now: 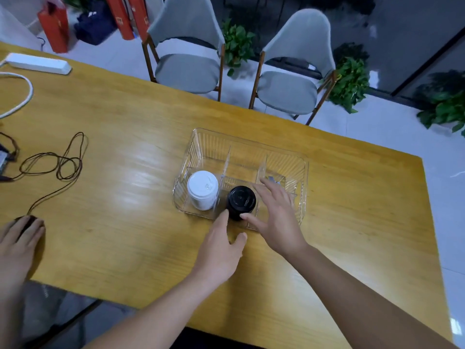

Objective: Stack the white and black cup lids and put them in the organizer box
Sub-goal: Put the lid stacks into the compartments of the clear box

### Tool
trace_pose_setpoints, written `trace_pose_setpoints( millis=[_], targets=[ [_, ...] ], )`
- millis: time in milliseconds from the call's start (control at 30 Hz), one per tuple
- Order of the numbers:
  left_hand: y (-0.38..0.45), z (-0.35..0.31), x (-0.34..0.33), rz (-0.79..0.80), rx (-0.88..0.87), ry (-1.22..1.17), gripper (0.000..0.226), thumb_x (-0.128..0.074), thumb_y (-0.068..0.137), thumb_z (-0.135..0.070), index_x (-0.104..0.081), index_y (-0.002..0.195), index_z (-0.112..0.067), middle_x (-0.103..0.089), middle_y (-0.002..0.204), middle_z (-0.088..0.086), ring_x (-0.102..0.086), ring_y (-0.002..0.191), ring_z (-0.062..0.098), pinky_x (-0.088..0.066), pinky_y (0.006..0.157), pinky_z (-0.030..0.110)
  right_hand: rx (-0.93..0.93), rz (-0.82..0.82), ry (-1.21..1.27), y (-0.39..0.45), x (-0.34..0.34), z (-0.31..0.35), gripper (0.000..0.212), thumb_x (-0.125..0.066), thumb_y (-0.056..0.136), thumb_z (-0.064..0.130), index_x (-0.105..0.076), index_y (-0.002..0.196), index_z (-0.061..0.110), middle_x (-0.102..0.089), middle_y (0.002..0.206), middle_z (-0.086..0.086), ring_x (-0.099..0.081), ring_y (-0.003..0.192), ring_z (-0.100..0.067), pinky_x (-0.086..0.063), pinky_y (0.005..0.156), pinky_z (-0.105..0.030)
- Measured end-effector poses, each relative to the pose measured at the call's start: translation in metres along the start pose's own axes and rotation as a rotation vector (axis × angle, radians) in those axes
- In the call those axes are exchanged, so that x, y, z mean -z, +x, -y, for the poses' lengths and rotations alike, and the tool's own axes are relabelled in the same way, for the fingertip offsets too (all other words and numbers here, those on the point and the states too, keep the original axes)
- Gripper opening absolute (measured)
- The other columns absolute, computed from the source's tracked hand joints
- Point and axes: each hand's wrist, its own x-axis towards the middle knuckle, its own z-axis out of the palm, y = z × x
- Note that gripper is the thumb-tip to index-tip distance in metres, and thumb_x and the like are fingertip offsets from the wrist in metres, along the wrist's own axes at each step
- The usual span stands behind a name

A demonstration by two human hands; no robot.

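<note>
Table (113,127): yellow wood, carrying everything. Clear organizer box (300,187) sits right of centre, split by dividers into compartments so the stacks stay apart.

White lid stack (202,190) stands upright in the left compartment, near end. Black lid stack (241,202) stands in the middle compartment, near end, just beside it across the divider.

My right hand (276,215) reaches over the box's near wall, fingers spread, thumb touching the black stack's side. My left hand (219,250) sits at the near wall, forefinger on the stack's other side. Both grips released, steadying only; judged: settling the stack so it stands straight.

Far left, another person's hand (17,238) rests on a dark mouse (26,221).
</note>
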Motion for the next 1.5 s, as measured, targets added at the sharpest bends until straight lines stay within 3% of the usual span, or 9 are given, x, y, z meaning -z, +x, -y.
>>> trace_pose_setpoints(
  millis=[167,333,567,700,833,933,1033,1167,1500],
  targets=[
    [-0.023,-0.003,0.064,-0.279,-0.168,-0.244,0.023,-0.079,0.108,-0.026,-0.074,0.127,-0.038,-0.071,0.092,-0.019,-0.058,0.069,0.005,-0.048,0.069,0.021,-0.131,-0.202,-0.018,-0.032,0.029,-0.012,0.075,-0.069,0.108,0.043,-0.036,0.172,0.025,-0.031,0.180,0.003,-0.029,0.166,-0.019,-0.020,0.135,-0.042],
    [0.040,0.003,0.125,-0.485,-0.168,-0.280,0.025,-0.067,0.114,-0.025,-0.071,0.139,-0.027,-0.072,0.135,-0.006,-0.067,0.109,-0.005,-0.052,0.090,0.023,-0.497,-0.249,0.321,-0.047,0.032,-0.018,0.082,-0.063,0.113,0.035,-0.016,0.178,0.018,-0.018,0.185,0.004,-0.017,0.170,-0.011,-0.018,0.135,-0.029],
    [0.088,0.017,0.122,-0.209,-0.073,-0.286,0.045,-0.052,0.122,-0.035,-0.059,0.166,-0.027,-0.061,0.165,-0.014,-0.051,0.159,0.010,-0.035,0.127,0.026,-0.642,-0.236,0.660,-0.044,0.014,-0.016,0.051,-0.048,0.120,0.031,-0.042,0.170,0.021,-0.052,0.162,0.019,-0.049,0.145,0.010,-0.034,0.120,-0.017],
    [0.098,0.033,0.111,-0.142,-0.010,-0.348,0.045,-0.049,0.121,-0.029,-0.060,0.165,-0.031,-0.060,0.168,-0.006,-0.045,0.164,0.028,-0.036,0.137,0.055,-0.656,-0.271,0.699,-0.045,0.003,-0.026,0.030,-0.046,0.121,0.029,-0.063,0.145,0.026,-0.067,0.136,0.016,-0.062,0.124,-0.001,-0.044,0.114,-0.027],
    [0.102,0.036,0.112,-0.141,0.013,-0.336,0.043,-0.046,0.122,-0.027,-0.063,0.161,-0.034,-0.067,0.161,-0.012,-0.054,0.158,0.025,-0.038,0.134,0.053,-0.649,-0.289,0.637,-0.045,0.007,-0.027,0.027,-0.043,0.122,0.022,-0.068,0.129,0.030,-0.071,0.118,0.014,-0.064,0.110,-0.004,-0.045,0.093,-0.008],
    [0.103,0.025,0.106,-0.119,0.020,-0.321,0.040,-0.045,0.123,-0.021,-0.072,0.150,-0.033,-0.075,0.128,-0.029,-0.064,0.118,0.001,-0.042,0.113,0.035,-0.661,-0.294,0.610,-0.049,0.014,-0.028,0.030,-0.041,0.122,0.022,-0.063,0.132,0.039,-0.068,0.116,0.028,-0.063,0.103,0.020,-0.042,0.085,0.002],
    [0.113,0.015,0.091,-0.067,-0.018,-0.303,0.040,-0.043,0.123,-0.017,-0.076,0.139,-0.033,-0.075,0.114,-0.030,-0.067,0.107,0.002,-0.044,0.108,0.037,-0.685,-0.326,0.588,-0.055,0.022,-0.042,0.031,-0.041,0.122,0.027,-0.068,0.135,0.031,-0.072,0.112,0.020,-0.066,0.099,0.004,-0.047,0.086,-0.006],
    [0.126,-0.007,0.063,0.018,-0.070,-0.322,0.042,-0.045,0.122,-0.023,-0.065,0.158,-0.030,-0.069,0.154,-0.006,-0.047,0.157,0.032,-0.034,0.134,0.060,-0.736,-0.365,0.601,-0.061,0.037,-0.077,0.035,-0.042,0.122,0.033,-0.070,0.137,0.019,-0.075,0.120,0.010,-0.062,0.103,-0.004,-0.054,0.102,-0.035],
    [0.138,-0.030,0.020,-0.053,-0.068,-0.294,0.049,-0.042,0.124,-0.028,-0.050,0.172,-0.034,-0.055,0.170,-0.021,-0.048,0.159,0.005,-0.034,0.138,0.041,-0.689,-0.311,0.553,-0.058,0.065,-0.120,0.033,-0.043,0.122,0.034,-0.069,0.139,0.024,-0.065,0.105,0.026,-0.059,0.100,-0.001,-0.047,0.093,-0.027]
  ],
)
